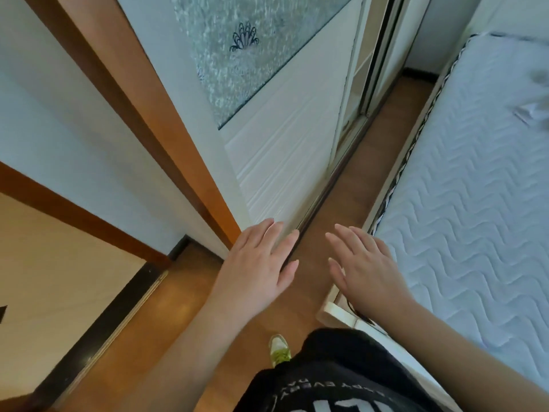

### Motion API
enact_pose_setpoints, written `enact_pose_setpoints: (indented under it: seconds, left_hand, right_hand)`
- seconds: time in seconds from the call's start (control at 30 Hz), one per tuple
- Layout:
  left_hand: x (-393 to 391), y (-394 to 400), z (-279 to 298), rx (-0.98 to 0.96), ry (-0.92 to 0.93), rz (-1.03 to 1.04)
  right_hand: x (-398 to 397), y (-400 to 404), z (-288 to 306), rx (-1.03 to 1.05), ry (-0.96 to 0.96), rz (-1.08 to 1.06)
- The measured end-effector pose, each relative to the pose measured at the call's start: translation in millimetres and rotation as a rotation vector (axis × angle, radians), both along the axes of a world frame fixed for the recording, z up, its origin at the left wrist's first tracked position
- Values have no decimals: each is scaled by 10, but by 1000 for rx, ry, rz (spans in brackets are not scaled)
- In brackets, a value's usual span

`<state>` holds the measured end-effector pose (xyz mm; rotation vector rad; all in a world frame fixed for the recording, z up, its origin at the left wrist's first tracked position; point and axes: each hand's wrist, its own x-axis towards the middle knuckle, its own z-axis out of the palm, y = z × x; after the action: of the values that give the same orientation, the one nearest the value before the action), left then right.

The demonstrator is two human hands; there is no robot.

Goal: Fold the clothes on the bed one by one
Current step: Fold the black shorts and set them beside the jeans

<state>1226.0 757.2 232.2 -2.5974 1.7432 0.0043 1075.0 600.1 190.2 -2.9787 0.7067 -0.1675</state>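
I am holding both hands out in front of me, palms down, fingers straight and spread, each grip released and carrying nothing; my left hand (261, 260) is hovering before the white sliding wardrobe door (285, 162), my right hand (367, 269) over the near corner of the bed (475, 203). The bed is lying to my right, its long axis running away from me alongside the strip of wooden floor (365, 173); so the right hand is the nearer one. The only clothes I am seeing are a pale, blurred bit of fabric (534, 110) at the picture's right edge, up the mattress, well apart from both hands, forward and to the right; I cannot tell what garment it is. I judge I am needing to turn right and step along the bed before any grip can reach it.
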Motion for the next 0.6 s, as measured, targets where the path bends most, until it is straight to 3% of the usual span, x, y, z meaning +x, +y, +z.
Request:
enact_pose_setpoints:
  seconds: [0.37, 0.6]
  left_hand:
    - [660, -1234, -70, -38, 0, -166]
    - [918, -2536, -392, -92, 84, -229]
  right_hand:
    - [444, -586, -23, -15, 21, -290]
    - [721, -1575, -106, 20, -11, -514]
